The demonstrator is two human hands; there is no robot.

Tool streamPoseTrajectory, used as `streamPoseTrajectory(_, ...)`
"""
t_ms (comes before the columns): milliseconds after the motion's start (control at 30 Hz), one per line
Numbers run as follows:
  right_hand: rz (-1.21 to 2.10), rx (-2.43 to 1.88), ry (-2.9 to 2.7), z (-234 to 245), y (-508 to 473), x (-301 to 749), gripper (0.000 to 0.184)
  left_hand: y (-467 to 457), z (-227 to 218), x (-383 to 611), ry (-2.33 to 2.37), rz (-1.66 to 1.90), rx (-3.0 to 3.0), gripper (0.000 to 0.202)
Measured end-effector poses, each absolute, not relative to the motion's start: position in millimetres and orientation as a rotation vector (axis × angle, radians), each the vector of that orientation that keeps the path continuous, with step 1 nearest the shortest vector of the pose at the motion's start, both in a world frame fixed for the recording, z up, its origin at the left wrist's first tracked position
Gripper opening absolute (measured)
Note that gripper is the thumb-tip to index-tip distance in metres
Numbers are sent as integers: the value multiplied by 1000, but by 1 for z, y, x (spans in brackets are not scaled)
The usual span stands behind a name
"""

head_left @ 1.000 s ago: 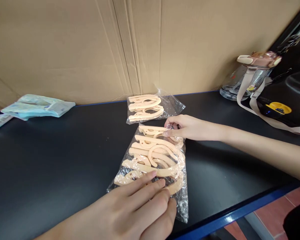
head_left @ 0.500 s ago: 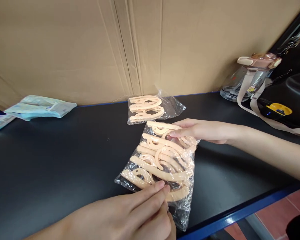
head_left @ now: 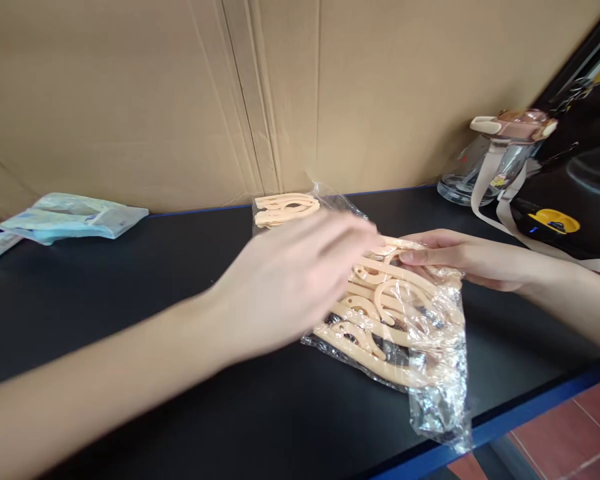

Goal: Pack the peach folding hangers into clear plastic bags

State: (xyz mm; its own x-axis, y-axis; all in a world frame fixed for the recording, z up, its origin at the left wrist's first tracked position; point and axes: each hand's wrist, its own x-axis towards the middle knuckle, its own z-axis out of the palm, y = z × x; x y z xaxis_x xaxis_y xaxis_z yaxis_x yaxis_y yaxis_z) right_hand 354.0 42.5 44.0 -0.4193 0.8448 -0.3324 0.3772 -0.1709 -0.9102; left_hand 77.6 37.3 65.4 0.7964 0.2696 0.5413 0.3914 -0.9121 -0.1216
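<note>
A clear plastic bag of beige folding hangers [head_left: 390,320] slants over the black table, its loose end near the blue front edge. My right hand [head_left: 445,257] grips the bag's upper right side, thumb on top and the other fingers partly hidden beneath. Over the bag's upper left passes my left hand [head_left: 305,273], smeared by motion; whether its fingers hold or touch the plastic cannot be made out. Behind it lies a second bag of folding hangers [head_left: 280,208], partly covered by that hand.
A blue-white soft pack [head_left: 73,217] lies at the far left. On the right stands a clear bottle [head_left: 510,157] with a strap, beside a black bag [head_left: 580,180]. A cardboard panel [head_left: 130,100] rises along the table's back edge.
The bag in my right hand has shifted right, along with that hand. My left hand has moved from the bag's lower edge up and across its upper left part.
</note>
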Motion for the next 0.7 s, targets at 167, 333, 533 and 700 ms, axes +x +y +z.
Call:
streamPoseTrajectory(167, 1668, -1459, -1485, 47, 38, 370, 33, 127, 72, 124, -591, -479, -2908, 60)
streamPoseTrajectory(333, 1695, -1494, -1430, 48, 38, 386, 35, 158, 61, 148, -496, -312, -2930, 40)
streamPoseTrajectory(533, 1650, -1423, -1501, 46, 53, 408, 28, 158, 64, 107, -495, -375, -2874, 28)
streamPoseTrajectory(700, 1501, -1406, -1545, 61, 84, 401, 25, 150, 48, 63, -608, -413, -2843, 34)
